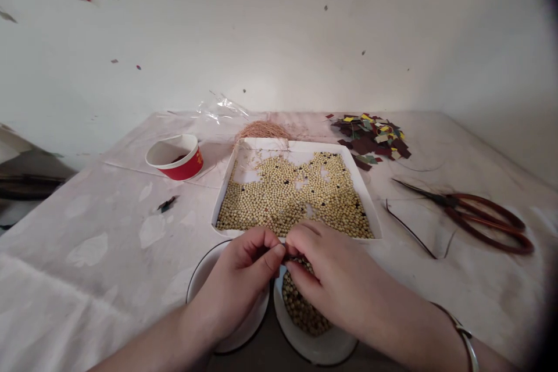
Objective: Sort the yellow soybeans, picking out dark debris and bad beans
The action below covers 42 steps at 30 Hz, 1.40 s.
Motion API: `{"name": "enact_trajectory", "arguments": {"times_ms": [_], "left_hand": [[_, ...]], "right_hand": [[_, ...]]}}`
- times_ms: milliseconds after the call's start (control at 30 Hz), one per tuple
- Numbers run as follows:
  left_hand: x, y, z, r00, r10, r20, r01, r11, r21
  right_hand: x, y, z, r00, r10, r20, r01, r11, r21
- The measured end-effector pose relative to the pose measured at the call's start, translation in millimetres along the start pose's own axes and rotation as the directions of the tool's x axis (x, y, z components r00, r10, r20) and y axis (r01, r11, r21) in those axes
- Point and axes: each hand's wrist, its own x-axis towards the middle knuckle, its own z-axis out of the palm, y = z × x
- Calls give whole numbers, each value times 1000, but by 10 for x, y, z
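My left hand [246,270] and my right hand [325,261] meet fingertip to fingertip, both pinched closed on something small and dark that I cannot make out. They are above two white bowls with dark rims. The left bowl [204,270] is partly hidden by my left hand. In the right bowl [320,351] lies a heap of brownish-green round beads or seeds [303,305]. Just beyond my fingers stands a shallow white box [300,145] spread with many pale yellow round beads or seeds [279,197] and a few dark ones.
A red and white paper cup [183,171] stands at the left behind a small dark scrap [166,204]. Brown thin strands [264,129] and clear plastic [222,107] lie behind the box. Coloured scraps [375,136], scissors [483,218] and a bent dark strip [412,231] lie to the right.
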Motion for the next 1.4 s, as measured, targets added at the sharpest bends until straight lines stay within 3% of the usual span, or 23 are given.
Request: {"name": "enact_trajectory", "arguments": {"times_ms": [300, 1400], "left_hand": [[-1, 14, -9, 1000, 9, 5, -9, 999, 30], [1, 21, -6, 1000, 4, 0, -4, 999, 42]], "right_hand": [[23, -22, -18, 999, 4, 48, -3, 1000, -12], [24, 10, -1, 999, -33, 12, 33, 998, -53]]}}
